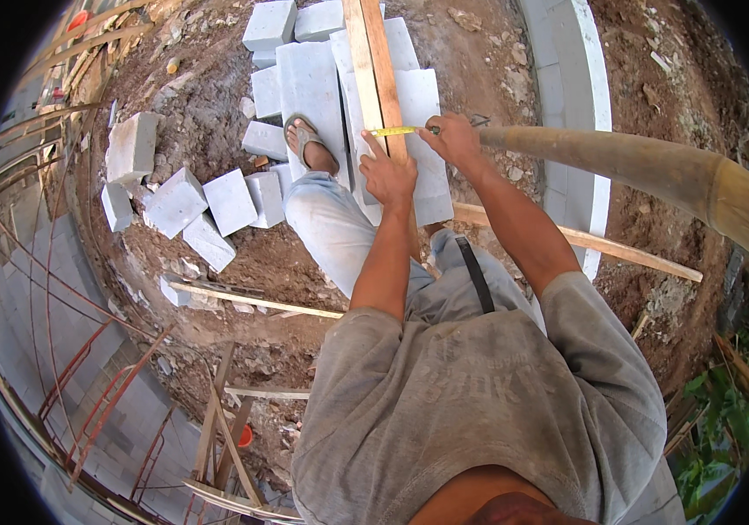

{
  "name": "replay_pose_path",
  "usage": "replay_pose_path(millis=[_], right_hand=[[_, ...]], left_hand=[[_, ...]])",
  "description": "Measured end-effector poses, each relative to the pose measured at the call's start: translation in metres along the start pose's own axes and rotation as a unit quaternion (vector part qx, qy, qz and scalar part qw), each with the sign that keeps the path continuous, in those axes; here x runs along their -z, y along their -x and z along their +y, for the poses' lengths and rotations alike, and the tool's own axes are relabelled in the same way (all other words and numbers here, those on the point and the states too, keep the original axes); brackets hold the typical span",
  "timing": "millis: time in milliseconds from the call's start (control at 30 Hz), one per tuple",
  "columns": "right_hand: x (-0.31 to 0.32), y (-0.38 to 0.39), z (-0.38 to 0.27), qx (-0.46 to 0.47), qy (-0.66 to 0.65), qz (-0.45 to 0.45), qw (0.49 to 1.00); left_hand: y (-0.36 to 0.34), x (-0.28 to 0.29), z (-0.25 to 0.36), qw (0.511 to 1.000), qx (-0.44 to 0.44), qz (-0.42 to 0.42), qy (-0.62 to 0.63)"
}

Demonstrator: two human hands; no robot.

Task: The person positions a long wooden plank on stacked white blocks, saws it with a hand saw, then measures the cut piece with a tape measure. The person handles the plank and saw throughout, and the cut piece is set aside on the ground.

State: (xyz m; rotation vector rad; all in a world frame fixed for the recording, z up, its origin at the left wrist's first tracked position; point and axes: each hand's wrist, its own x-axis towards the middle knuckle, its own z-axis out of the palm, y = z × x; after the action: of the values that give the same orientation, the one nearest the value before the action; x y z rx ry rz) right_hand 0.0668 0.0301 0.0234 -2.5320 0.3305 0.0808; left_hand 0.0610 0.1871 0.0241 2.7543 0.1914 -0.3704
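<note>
A yellow tape measure (392, 131) lies drawn out crosswise over two long wooden beams (365, 66). My right hand (453, 143) is closed around its case at the right edge of the wood; the case is mostly hidden by the fingers. On the left side, my left hand (387, 178) rests on the wood with its index finger stretched up to the tape's end and the other fingers curled. Large pale blocks (311, 87) lie flat beneath the beams. My left foot, in a sandal (302, 133), stands on one of these blocks.
Several loose pale blocks (230, 201) lie on the soil to the left. A thick bamboo pole (619, 157) slants in from the right, near my right forearm. A low block wall (571, 114) runs behind it. Thin timber (628, 251) and rusty bars (99, 411) flank me.
</note>
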Motion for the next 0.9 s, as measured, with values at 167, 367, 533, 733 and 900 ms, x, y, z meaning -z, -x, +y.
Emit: replay_pose_path(millis=[167,367,533,733,900], right_hand=[[-0.002,0.000,0.003,0.008,0.001,0.002,1.000],[-0.002,-0.001,0.006,0.012,-0.009,-0.006,1.000],[0.000,-0.001,0.003,0.011,-0.011,-0.010,1.000],[0.000,0.003,-0.002,-0.010,-0.007,0.002,1.000],[-0.001,0.003,-0.003,-0.041,0.011,-0.028,0.999]], left_hand=[[-0.001,0.002,0.001,1.000,0.003,-0.003,-0.011],[-0.003,0.001,0.002,1.000,0.010,-0.015,-0.017],[-0.003,0.002,0.001,1.000,0.003,-0.007,-0.018],[-0.002,-0.001,0.000,1.000,-0.005,0.004,-0.016],[-0.002,-0.004,0.000,1.000,-0.012,0.015,-0.014]])
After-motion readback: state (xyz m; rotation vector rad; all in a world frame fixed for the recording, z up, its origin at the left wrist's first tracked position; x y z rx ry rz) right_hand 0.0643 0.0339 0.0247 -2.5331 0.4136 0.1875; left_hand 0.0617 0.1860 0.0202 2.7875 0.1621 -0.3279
